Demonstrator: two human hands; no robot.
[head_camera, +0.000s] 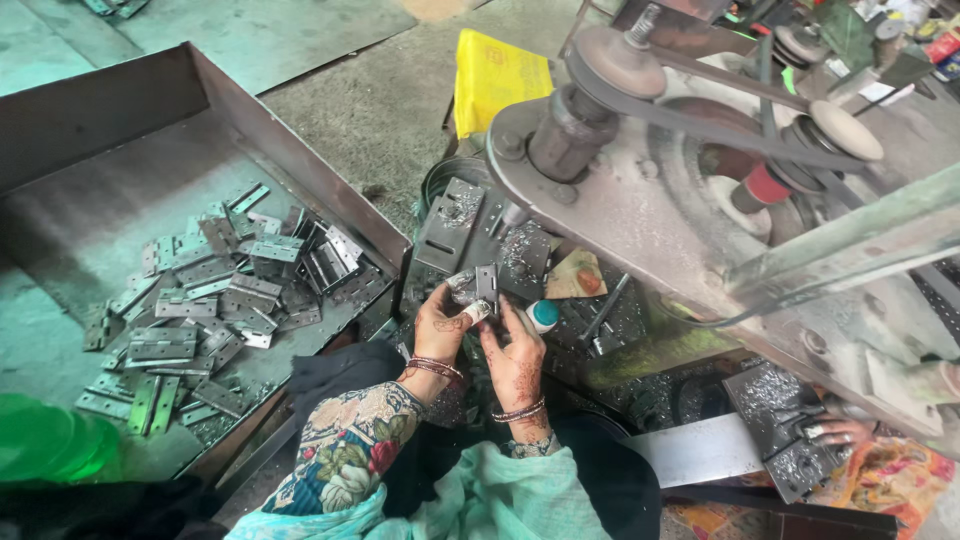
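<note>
- Head view: both hands met at the middle of the scene; the left hand (443, 322) pinched a small metal hinge (486, 283) upright, and the right hand (513, 352) touched its lower edge with fingers curled.
- A heap of hinges (215, 300) lay in the metal tray (300, 160) to the left.
- The belt-driven machine (700, 170) stood just beyond, to the right.
- Another person's hand (838, 432) rested near right.
</note>
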